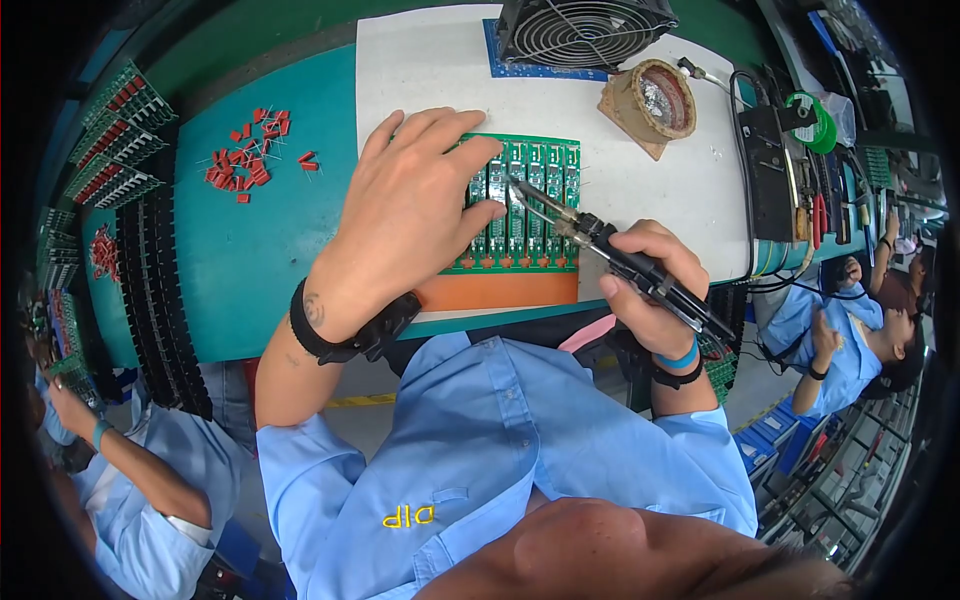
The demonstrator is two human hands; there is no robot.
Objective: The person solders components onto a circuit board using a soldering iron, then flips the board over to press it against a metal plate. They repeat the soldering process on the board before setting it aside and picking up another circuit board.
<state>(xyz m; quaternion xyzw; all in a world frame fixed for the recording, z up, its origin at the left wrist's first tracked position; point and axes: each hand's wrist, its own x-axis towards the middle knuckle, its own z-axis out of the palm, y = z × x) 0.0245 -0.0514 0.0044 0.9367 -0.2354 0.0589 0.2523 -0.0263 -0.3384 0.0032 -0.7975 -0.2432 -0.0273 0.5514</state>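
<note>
A panel of green circuit boards [545,158] lies on the white work surface, with an orange strip [500,291] along its near edge. My left hand [425,185] rests over the panel's left part, its fingers spread and its thumb and index finger on the boards. In my right hand [655,280] is a black soldering iron [640,268] with a thin feed tube beside its tip. The iron slants to the left, and its tip is at the upper middle of the panel, near my left thumb and index finger. My left palm hides some of the boards.
Loose red components with wire leads [245,165] lie on the green mat [310,90] at left. Beyond the boards are a fan [585,35] and a round pot [655,100] of silvery material. A tool holder [770,170] stands at right. Co-workers sit on both sides.
</note>
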